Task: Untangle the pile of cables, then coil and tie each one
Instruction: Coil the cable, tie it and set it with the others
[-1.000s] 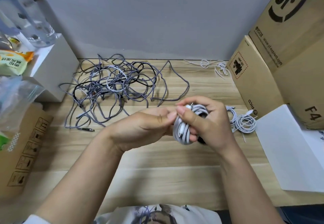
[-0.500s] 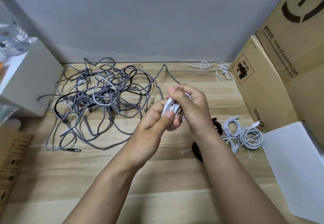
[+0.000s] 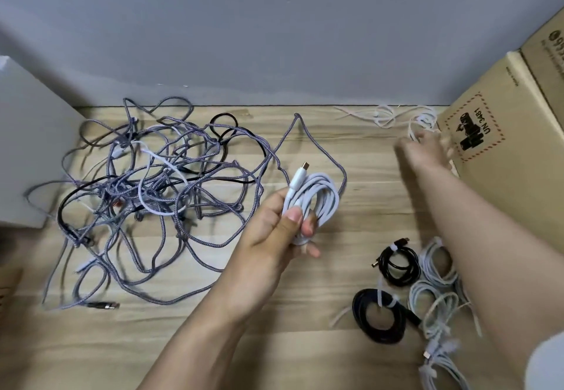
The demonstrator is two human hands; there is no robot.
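Observation:
My left hand (image 3: 274,234) grips a coiled white cable (image 3: 317,200) above the middle of the wooden table (image 3: 305,313); its plug sticks up. My right hand (image 3: 422,148), blurred, is stretched to the far right corner, at a loose heap of thin white ties (image 3: 396,118); how its fingers lie is unclear. A tangled pile of grey braided, black and white cables (image 3: 158,194) lies on the left half. Coiled and tied cables sit at the right front: two black coils (image 3: 396,264) (image 3: 378,319) and several white coils (image 3: 436,295).
Cardboard boxes (image 3: 515,157) stand along the right side, next to the ties. A white box (image 3: 27,151) stands at the left edge beside the pile. A grey wall closes the table's far side.
My right hand let go of the white coil and reached to the far right towards the ties. My left hand now holds the coil alone. The camera tilted further down.

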